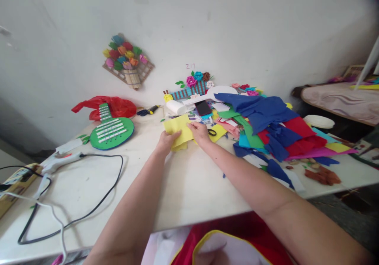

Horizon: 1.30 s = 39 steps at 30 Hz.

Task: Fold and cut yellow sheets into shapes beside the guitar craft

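The yellow paper point(181, 126) is held just above the tabletop point(189, 194), near its middle, with its lower left edge gripped by the left hand point(168, 140), whose thumb is laid across the face, and its right edge pinched between the thumb and fingers of the right hand point(201, 134). A further yellow layer is seen below the lower edge; whether it is a fold or a second sheet cannot be told. By the look of it, an early stage has been reached with this piece: it is flat and broad, and no petal or finished form can be made out in it. Dark-handled scissors point(212, 132) are left lying on another yellow sheet point(219, 134), just beyond the right hand, and held by neither hand. Completed-looking work is shown elsewhere: a green guitar-shaped piece point(111, 133) is already fitted with white strips, and a striped piece point(189, 90) by the wall is topped with paper flowers point(192, 81). A white guitar-like form point(226, 90), partly covered by blue sheets point(260, 109), appears undecorated where it can be seen. The glue gun point(60, 163) is set down at the left, untouched.
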Tool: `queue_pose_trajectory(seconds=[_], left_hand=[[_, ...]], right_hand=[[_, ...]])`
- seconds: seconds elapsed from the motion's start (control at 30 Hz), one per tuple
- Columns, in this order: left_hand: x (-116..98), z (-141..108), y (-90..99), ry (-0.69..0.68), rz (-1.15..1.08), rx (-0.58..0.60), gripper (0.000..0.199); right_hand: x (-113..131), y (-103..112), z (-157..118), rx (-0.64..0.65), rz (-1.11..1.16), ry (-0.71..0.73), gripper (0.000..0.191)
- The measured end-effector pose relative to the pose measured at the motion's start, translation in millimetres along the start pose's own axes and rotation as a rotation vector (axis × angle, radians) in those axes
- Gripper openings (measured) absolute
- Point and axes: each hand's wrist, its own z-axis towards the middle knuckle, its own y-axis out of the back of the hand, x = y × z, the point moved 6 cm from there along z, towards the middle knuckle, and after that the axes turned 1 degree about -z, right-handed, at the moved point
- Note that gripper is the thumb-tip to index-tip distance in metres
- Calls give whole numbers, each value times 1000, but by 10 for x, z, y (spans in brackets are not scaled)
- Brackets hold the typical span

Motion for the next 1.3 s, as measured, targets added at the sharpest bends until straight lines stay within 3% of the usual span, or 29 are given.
queue_pose_trajectory(seconds=[0.13,0.23,0.37,0.47,0.6,0.83,1.1,1.3], left_hand=[[-33,15,17,-82,8,-16,43],[-56,23,62,-117,27,-77,41],[-84,31,132,-141,34,-142,38],[-89,46,202,-145,21,-190,34],[-37,99,314,-135,-1,-227,35],[65,159,447,-113,-42,-282,35],[29,128,417,-132,-191,-301,29],[-11,102,404,-132,-290,-277,27]], right_hand=[[35,100,18,18,-185,-40,39],[129,238,49,31,-599,14,30],[187,324,105,162,-1029,99,26],[98,355,139,292,-1177,16,26],[-14,340,122,456,-1254,-61,30],[5,326,77,530,-1309,-66,33],[93,415,117,427,-1282,-71,31],[104,467,138,431,-1257,-93,32]])
